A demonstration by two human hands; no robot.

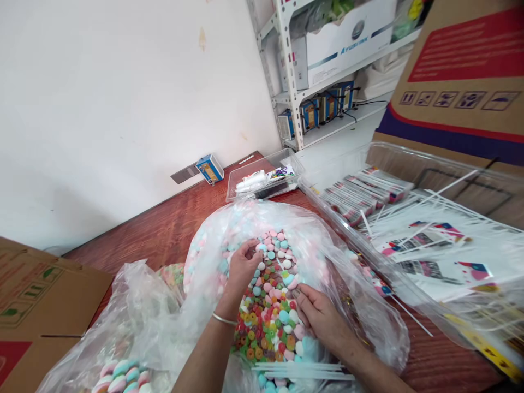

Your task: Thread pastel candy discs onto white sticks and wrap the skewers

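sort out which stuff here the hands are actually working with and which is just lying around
In hand:
left hand
right hand
candy pile
clear plastic bag
white sticks

Lying about:
small clear box
blue carton
tray of printed packets
cardboard box
shelf

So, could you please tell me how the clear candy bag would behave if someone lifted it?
The bag looks thin and crinkled, so it would probably flop and sag. Heaped with candies, it is likely heavy for its film. Its mouth gapes around both hands, so pieces might spill.
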